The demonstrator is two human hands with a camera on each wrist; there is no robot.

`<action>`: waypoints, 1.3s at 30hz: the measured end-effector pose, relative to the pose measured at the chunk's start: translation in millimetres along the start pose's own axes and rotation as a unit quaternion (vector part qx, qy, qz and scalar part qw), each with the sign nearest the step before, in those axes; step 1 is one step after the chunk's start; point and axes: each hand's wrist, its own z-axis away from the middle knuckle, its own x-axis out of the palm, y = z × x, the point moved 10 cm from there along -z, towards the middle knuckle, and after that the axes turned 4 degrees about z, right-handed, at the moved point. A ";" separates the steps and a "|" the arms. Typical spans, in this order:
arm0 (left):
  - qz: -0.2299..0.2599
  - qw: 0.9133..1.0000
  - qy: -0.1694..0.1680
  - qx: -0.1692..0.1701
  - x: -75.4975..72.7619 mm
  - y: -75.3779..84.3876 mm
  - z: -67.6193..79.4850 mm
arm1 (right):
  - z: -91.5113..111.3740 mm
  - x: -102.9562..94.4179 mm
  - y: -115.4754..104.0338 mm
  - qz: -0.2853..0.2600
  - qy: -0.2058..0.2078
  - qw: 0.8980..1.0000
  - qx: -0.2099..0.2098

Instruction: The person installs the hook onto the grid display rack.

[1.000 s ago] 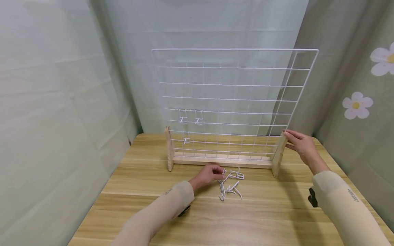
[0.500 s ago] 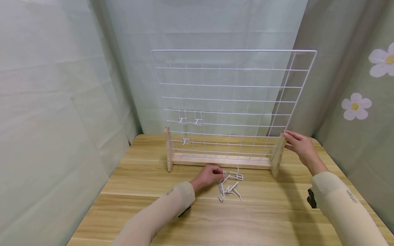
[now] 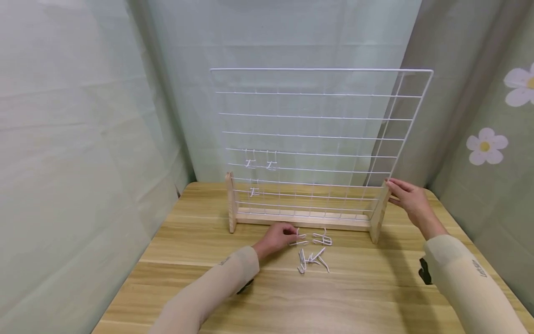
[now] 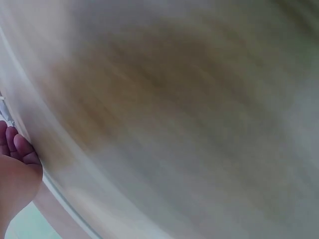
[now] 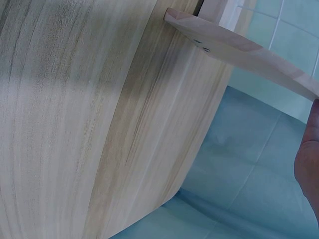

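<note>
In the head view my left hand (image 3: pixel 276 239) pinches a white wire hook (image 3: pixel 299 243) low over the table. Other white hooks lie just to its right: a loose group (image 3: pixel 303 262) and one bent hook (image 3: pixel 323 240). Behind them a white wire grid (image 3: pixel 314 116) stands upright in a wooden base. My right hand (image 3: pixel 412 200) grips the top of the base's right wooden upright (image 3: pixel 378 213), at the grid's edge. The left wrist view catches only part of the left hand (image 4: pixel 17 164); the held hook is mostly outside it. The right wrist view shows the wooden upright (image 5: pixel 234 45) beside my hand.
Three white hooks hang on the grid's left part: an upper left hook (image 3: pixel 250 163), one beside it (image 3: pixel 271 165) and a lower one (image 3: pixel 254 191). The wooden table (image 3: pixel 354 287) has pale green curtains (image 3: pixel 104 139) around its back and sides.
My left hand has drawn slightly left, and the hook in its fingers has come away from the loose group. The right hand keeps its grip on the upright.
</note>
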 end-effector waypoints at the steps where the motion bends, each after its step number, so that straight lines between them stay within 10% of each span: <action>1: -0.001 1.000 -0.001 -0.002 -1.3 -0.8 0.3 | 0.1 -0.1 0.1 -0.001 0.000 1.000 -0.001; 39: -0.046 0.998 0.034 0.022 -5.6 -0.5 4.5 | 1.4 -2.1 1.4 -0.041 -0.001 0.999 -0.019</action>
